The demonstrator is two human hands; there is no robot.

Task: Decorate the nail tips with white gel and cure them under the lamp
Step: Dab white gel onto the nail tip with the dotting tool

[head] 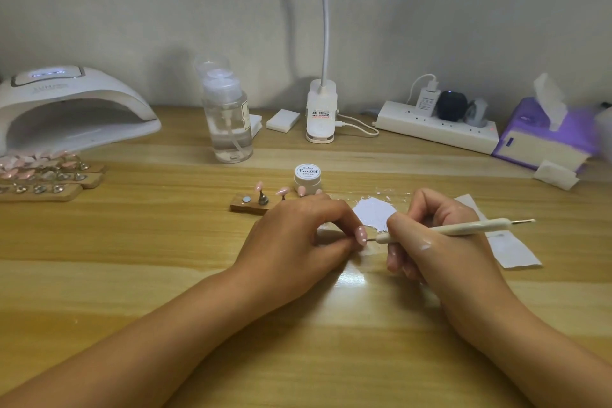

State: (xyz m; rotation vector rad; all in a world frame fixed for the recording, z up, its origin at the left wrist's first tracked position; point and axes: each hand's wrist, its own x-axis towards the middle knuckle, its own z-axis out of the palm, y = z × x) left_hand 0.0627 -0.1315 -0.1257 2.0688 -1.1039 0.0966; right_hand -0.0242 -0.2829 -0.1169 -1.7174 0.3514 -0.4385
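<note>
So the person's left hand [298,235] has its fingers curled in and is pinching a pink nail tip [361,235] right at the fingertips, and you can see a few white dots on it. The right hand [433,242] is wrapped around a cream dotting tool [463,228] like a pen, with the thin metal point sitting right at the edge of that nail tip; can't really tell if it's touching. Both hands are low over the wooden bench [132,242], near the middle. Just behind them there's a white patch [374,212] on the bench, plus a little jar of white gel [307,175] with its lid on. Next to the jar is a small wooden stand [251,204] with more pink tips standing on it. The curing lamp [66,106] is way off at the back left, display lit, with wooden racks [43,179] of tips in front of it. Along the wall: a clear pump bottle [228,116], a power strip [437,126] and a purple tissue box [543,132].
</note>
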